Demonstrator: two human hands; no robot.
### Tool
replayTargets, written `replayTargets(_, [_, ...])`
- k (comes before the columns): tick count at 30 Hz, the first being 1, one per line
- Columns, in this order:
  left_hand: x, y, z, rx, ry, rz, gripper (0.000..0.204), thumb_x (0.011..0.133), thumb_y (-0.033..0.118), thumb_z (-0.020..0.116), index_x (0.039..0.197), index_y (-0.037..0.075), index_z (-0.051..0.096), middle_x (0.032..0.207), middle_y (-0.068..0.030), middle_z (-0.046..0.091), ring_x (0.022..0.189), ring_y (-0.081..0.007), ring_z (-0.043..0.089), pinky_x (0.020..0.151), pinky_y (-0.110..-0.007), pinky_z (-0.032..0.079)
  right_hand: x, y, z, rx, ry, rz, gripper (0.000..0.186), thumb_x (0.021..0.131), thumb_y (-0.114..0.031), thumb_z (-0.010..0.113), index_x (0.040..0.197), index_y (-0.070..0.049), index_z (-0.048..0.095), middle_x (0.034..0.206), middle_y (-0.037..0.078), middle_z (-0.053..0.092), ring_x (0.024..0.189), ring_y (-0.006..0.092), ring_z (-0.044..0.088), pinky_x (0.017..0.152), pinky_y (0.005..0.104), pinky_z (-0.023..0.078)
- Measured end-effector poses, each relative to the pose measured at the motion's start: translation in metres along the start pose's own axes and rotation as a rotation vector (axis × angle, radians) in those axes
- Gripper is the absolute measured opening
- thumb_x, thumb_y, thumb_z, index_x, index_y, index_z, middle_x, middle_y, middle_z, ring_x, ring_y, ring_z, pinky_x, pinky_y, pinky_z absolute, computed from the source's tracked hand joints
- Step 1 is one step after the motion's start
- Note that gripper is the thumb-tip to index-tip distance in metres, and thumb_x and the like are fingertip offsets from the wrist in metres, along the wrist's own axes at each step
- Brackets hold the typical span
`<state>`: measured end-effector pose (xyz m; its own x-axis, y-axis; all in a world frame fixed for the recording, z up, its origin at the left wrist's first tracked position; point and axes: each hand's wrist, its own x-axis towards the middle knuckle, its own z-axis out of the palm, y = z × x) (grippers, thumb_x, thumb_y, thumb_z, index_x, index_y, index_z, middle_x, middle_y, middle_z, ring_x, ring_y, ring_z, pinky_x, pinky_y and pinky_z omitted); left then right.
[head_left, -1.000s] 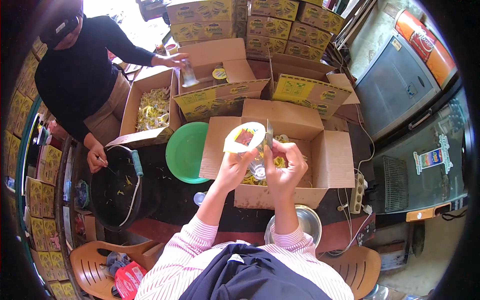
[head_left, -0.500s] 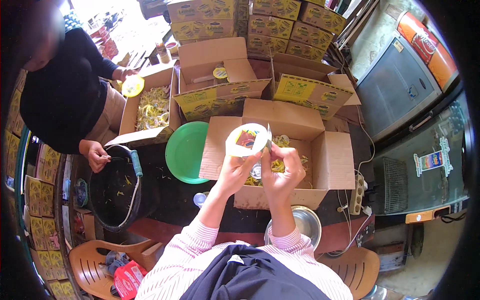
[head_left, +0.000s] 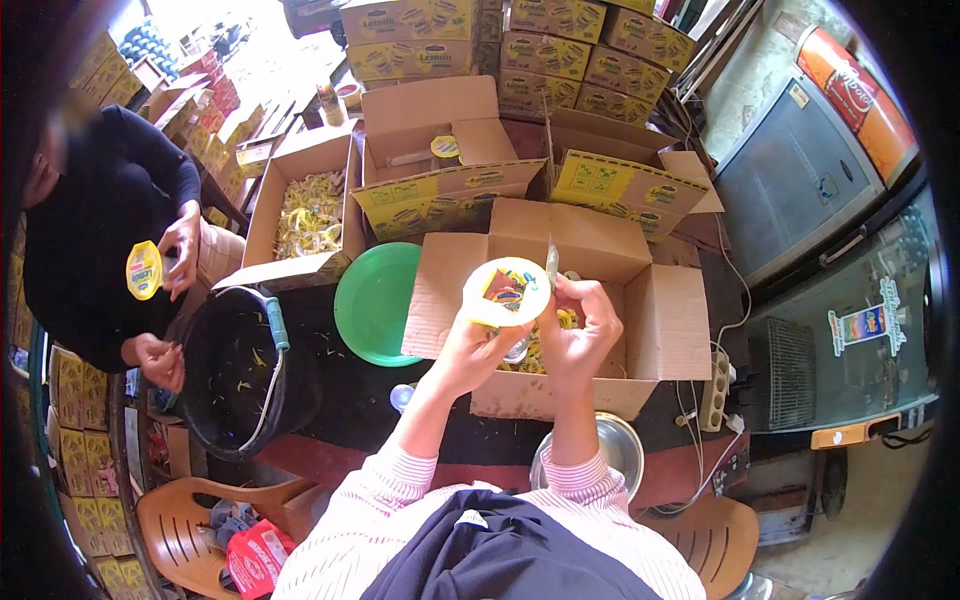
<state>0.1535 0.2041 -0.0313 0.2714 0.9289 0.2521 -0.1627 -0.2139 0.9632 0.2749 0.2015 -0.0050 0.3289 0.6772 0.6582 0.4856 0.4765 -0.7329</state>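
Note:
In my left hand [head_left: 470, 350] is a plastic cup with a yellow-rimmed top [head_left: 477, 308], tilted so that the top faces me. Its middle shows dark and coloured patches; whether film still covers it I cannot tell. My right hand [head_left: 580, 325], just beside the cup's right edge, pinches a thin metal blade [head_left: 552, 262] that points upward; its handle is hidden by the fingers. Both hands are above an open cardboard box [head_left: 680, 320] that holds yellow and clear strips [head_left: 535, 358].
Left of the box are a green basin [head_left: 350, 310] and a black bucket [head_left: 215, 430]. Another person [head_left: 90, 230] holds a yellow-lidded cup [head_left: 143, 270] by the bucket. More open boxes [head_left: 430, 205] stand behind. A metal bowl [head_left: 625, 450] and power strip [head_left: 716, 390] are near my right arm.
The cup's top has shifted slightly right and down, and my right hand with the blade has moved a little right. The other person has drawn back left, bringing their cup lower.

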Motion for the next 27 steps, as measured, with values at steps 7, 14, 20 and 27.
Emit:
replayTargets(7, [0.000,-0.016,-0.008,-0.033,-0.011,-0.082,0.043,0.084,0.012,0.059,0.120,-0.003,0.040,0.114,-0.0103,0.049,0.105,-0.0153,0.048,0.090,-0.029,0.038,-0.002,0.004,-0.003,0.069,0.007,0.076,0.014,0.067,0.005,0.065,0.080,0.000,0.063,0.070,0.008,0.061,0.059,0.0128,0.059,0.056,0.0235,0.045])
replayTargets(14, [-0.001,-0.014,-0.005,-0.092,0.049,-0.063,0.041,0.083,0.009,0.059,0.119,-0.003,0.042,0.116,-0.0107,0.048,0.106,-0.0153,0.047,0.090,-0.028,0.038,-0.008,-0.006,-0.009,0.044,0.008,0.056,0.015,0.067,0.007,0.063,0.080,0.000,0.063,0.070,0.008,0.060,0.059,0.0123,0.058,0.055,0.0235,0.045])
replayTargets(20, [0.001,-0.003,-0.005,-0.023,0.050,-0.054,0.039,0.082,0.008,0.060,0.116,-0.003,0.045,0.112,-0.0111,0.051,0.103,-0.0165,0.048,0.089,-0.029,0.038,-0.013,-0.008,-0.013,-0.046,0.023,-0.061,0.012,0.069,0.006,0.065,0.079,0.001,0.060,0.071,0.005,0.057,0.061,0.0097,0.054,0.055,0.0210,0.042])
replayTargets(27, [0.000,-0.002,-0.003,0.023,0.038,-0.020,0.031,0.083,0.011,0.060,0.110,-0.002,0.051,0.109,-0.0112,0.053,0.100,-0.0179,0.050,0.087,-0.031,0.039,-0.010,-0.008,-0.008,-0.094,-0.005,-0.081,0.018,0.065,0.009,0.064,0.081,0.000,0.064,0.068,0.009,0.059,0.057,0.0147,0.057,0.054,0.0242,0.044])
